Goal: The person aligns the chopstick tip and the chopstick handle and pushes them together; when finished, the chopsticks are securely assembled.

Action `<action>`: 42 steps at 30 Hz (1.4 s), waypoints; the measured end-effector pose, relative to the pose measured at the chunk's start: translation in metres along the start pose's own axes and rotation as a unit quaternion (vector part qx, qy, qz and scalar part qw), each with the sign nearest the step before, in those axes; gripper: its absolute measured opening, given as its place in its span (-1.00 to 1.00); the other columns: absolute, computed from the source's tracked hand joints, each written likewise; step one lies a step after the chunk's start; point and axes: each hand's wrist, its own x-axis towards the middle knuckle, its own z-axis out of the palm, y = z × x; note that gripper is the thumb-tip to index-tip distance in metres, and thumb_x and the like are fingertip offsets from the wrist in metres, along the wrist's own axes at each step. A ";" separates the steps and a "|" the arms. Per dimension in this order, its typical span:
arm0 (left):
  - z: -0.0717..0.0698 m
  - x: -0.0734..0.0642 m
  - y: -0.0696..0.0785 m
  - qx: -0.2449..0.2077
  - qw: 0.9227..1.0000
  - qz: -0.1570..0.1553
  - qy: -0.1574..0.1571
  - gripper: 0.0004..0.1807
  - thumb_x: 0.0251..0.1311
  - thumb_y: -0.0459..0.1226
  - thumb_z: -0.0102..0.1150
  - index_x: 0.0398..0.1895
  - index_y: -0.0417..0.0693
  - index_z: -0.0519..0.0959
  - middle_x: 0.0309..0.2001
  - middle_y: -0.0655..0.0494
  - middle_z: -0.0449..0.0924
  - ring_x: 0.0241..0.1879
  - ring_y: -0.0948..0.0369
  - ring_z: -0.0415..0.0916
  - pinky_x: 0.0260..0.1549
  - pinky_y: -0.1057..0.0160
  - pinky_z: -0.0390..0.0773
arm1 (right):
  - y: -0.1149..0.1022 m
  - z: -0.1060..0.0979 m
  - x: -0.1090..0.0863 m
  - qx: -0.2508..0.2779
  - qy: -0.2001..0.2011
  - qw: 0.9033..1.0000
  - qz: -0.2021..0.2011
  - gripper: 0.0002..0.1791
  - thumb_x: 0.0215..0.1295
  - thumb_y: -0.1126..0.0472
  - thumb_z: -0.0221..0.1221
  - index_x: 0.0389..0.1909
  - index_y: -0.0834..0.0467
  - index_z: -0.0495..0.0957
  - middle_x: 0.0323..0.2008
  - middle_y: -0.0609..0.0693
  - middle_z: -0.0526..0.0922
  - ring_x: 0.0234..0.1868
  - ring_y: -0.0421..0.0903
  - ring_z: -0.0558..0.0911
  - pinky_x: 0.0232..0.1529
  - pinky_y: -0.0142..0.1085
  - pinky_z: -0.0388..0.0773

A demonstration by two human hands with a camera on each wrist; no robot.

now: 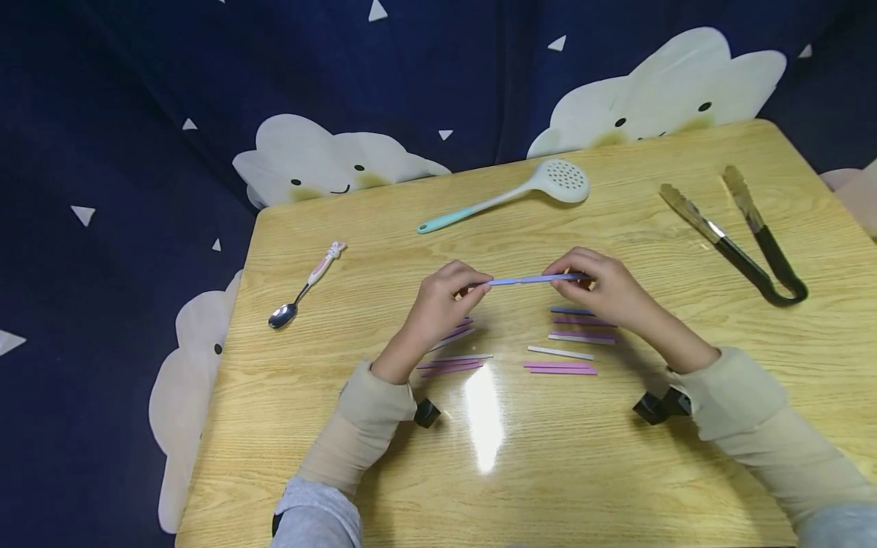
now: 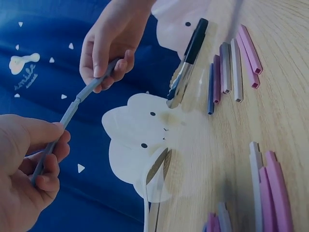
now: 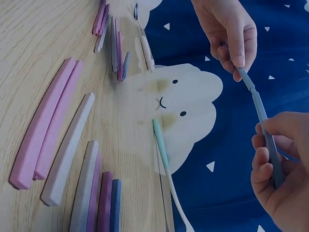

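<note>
A slim blue stick [image 1: 521, 280] is held level above the table, with a notch and slight bend near its middle. My left hand [image 1: 444, 298] pinches its left end between thumb and fingers. At the other end, my right hand [image 1: 603, 285] grips it the same way. Below the left hand lies a group of pink, purple and white sticks [image 1: 452, 368], partly hidden by that hand in the head view. Beneath the right hand is a second group, with a white stick [image 1: 560, 353], pink sticks [image 1: 560, 367], and purple and blue ones [image 3: 116, 203].
A spoon [image 1: 308, 283] with a pink and white handle lies at the left. Near the back edge is a white slotted skimmer [image 1: 562, 181] with a mint handle. Black-handled tongs [image 1: 760, 251] lie spread at the right. A dark blue cloud-print curtain [image 1: 411, 68] hangs behind the table.
</note>
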 end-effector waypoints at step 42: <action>0.002 0.000 0.016 -0.010 0.998 0.031 0.053 -0.91 0.04 -0.38 0.21 -0.40 -0.25 0.64 -0.43 0.02 0.56 -0.56 0.29 0.35 -0.58 0.49 0.36 | -0.018 -0.004 0.002 0.024 0.035 0.999 -0.015 -0.76 -0.12 0.57 0.25 -0.49 0.18 0.57 -0.53 -0.06 0.53 -0.54 -0.33 0.38 -0.53 -0.56 0.31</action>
